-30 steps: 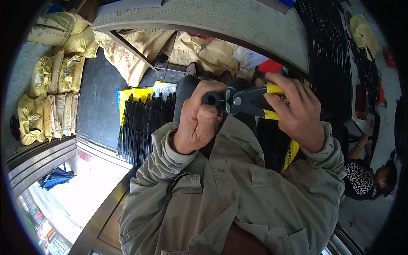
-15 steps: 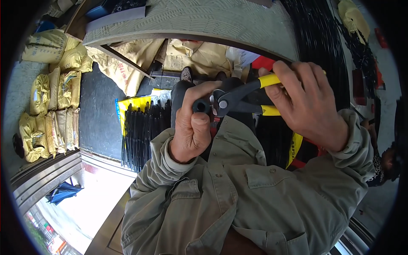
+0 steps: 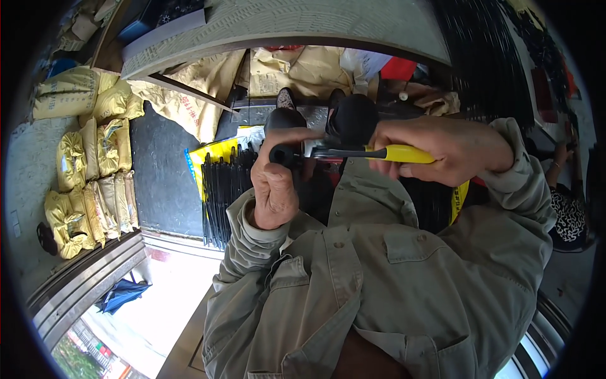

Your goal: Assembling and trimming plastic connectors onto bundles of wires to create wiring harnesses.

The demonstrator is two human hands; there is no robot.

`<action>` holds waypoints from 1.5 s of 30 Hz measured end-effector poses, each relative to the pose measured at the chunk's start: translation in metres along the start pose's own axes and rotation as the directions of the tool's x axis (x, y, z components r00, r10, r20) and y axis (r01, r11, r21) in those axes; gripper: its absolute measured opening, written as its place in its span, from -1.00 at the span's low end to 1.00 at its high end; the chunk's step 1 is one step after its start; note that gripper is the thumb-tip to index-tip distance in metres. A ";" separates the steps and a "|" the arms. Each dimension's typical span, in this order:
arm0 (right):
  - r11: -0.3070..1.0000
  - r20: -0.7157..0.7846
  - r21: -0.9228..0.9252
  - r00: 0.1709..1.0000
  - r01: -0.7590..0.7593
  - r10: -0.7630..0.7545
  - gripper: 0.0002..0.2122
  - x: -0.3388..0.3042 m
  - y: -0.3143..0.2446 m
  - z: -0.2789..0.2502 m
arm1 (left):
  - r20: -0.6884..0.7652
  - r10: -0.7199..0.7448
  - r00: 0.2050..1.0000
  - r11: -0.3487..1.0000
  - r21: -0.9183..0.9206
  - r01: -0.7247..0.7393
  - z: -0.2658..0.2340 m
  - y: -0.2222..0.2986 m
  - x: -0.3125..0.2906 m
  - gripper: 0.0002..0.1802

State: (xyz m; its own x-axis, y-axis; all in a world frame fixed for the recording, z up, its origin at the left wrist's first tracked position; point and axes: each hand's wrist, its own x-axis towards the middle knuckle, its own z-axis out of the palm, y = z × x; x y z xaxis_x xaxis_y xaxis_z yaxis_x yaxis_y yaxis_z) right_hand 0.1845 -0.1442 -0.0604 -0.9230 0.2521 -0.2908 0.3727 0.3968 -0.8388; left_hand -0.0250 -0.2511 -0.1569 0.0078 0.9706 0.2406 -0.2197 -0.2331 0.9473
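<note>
In front of my chest my left hand (image 3: pixel 273 196) is closed around a short black cylinder (image 3: pixel 278 155), its round end with a dark hole turned up towards me. My right hand (image 3: pixel 445 150) grips yellow-handled pincers (image 3: pixel 409 153), turned edge-on so their handles overlap. Their metal jaws lie against the inner side of the black cylinder, beside my left fingers. Whether the jaws are closed on anything is hidden. Left of my legs lies a bundle of thin black rods (image 3: pixel 224 202) on a yellow sheet (image 3: pixel 213 153).
A grey-topped table (image 3: pixel 328 22) stands ahead, with long black strands (image 3: pixel 473 63) at its right. Yellow sacks (image 3: pixel 81 215) are stacked at left, and tan sacking (image 3: pixel 297 69) lies under the table. Another person (image 3: pixel 568 215) sits at far right. A blue umbrella (image 3: pixel 124 294) is at lower left.
My right hand has come down and turned the pincers from spread handles to edge-on. My left hand still holds the black cylinder. The view has shifted slightly.
</note>
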 end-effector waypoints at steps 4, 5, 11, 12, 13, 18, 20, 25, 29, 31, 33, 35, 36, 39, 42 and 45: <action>0.954 0.193 0.228 0.969 -0.195 0.152 -0.84 -0.007 -0.010 -0.009 | 0.059 0.057 0.997 0.998 -0.041 -0.054 0.008 -0.002 0.000 -0.31; 0.956 0.197 0.197 0.964 -0.215 0.176 -0.86 -0.007 -0.011 -0.010 | 0.053 0.055 0.997 0.998 -0.026 -0.053 0.009 -0.001 -0.001 -0.31; 0.992 0.187 -0.066 0.975 -0.107 0.118 -0.88 -0.004 -0.010 -0.013 | 0.028 0.031 0.999 0.998 0.059 -0.033 0.010 0.000 -0.002 -0.32; 0.989 0.166 -0.111 0.979 -0.102 0.119 -0.88 0.000 -0.006 -0.010 | 0.022 0.042 0.999 0.997 0.059 -0.043 0.008 -0.007 -0.001 -0.37; 0.983 0.145 -0.158 0.982 -0.095 0.118 -0.89 0.004 -0.002 -0.008 | 0.015 0.054 0.998 0.997 0.061 -0.054 0.006 -0.012 0.000 -0.42; 0.947 -0.351 -0.281 0.935 -0.157 0.051 -0.82 0.017 0.033 -0.023 | -0.541 0.219 0.812 0.864 0.495 0.097 -0.017 0.012 0.017 -0.69; 0.738 -0.562 -0.590 0.823 -0.327 -0.085 -0.76 0.024 0.081 -0.053 | -0.754 0.360 0.550 0.890 0.454 0.039 -0.064 0.046 0.012 -0.80; 0.442 -0.668 -0.726 0.695 -0.528 -0.266 -0.68 0.050 0.157 -0.100 | -0.535 0.842 0.064 0.532 0.807 -0.255 -0.080 0.151 -0.031 -0.51; 0.391 -0.735 -0.678 0.573 -0.622 -0.362 -0.62 0.035 0.160 -0.128 | -0.452 0.845 0.285 0.529 0.782 -0.330 -0.096 0.124 -0.039 -0.53; 0.269 -0.887 -0.453 0.400 -0.850 -0.230 -0.54 0.012 0.153 -0.138 | -0.500 0.700 0.510 0.535 0.840 0.089 -0.106 0.067 -0.024 -0.53; 0.211 -0.934 -0.352 0.328 -0.912 -0.142 -0.53 -0.002 0.158 -0.151 | -0.426 0.169 0.889 0.605 0.757 0.247 -0.168 -0.006 -0.032 -0.56; 0.123 -0.981 -0.191 0.195 -0.974 0.017 -0.51 -0.001 0.168 -0.164 | -0.337 0.098 0.937 0.508 0.826 0.244 -0.207 -0.110 -0.026 -0.49; 0.118 -0.981 -0.190 0.193 -0.975 0.007 -0.51 0.005 0.170 -0.167 | -0.343 0.025 0.939 0.424 0.854 0.301 -0.237 -0.156 -0.036 -0.44; 0.106 -0.979 -0.121 0.136 -0.987 0.149 -0.48 0.008 0.178 -0.170 | -0.476 -0.209 0.855 0.073 0.864 0.498 -0.208 -0.191 -0.029 -0.33; 0.314 -0.953 0.016 0.081 -0.949 0.293 -0.57 0.003 0.161 -0.181 | -0.175 -0.027 0.984 0.529 0.833 0.163 -0.162 -0.181 -0.004 -0.29; 0.442 -0.948 0.123 0.027 -0.889 0.317 -0.64 -0.002 0.169 -0.191 | 0.244 0.133 0.961 0.624 0.732 -0.272 -0.095 -0.153 0.041 -0.34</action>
State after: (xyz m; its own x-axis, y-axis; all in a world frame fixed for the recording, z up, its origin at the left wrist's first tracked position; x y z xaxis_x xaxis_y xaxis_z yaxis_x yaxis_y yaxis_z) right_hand 0.2676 0.0905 -0.1135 0.1844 0.9694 0.1623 0.9731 -0.1569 -0.1685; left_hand -0.0838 -0.1699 -0.3118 0.2167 0.8867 0.4084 0.5750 -0.4540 0.6806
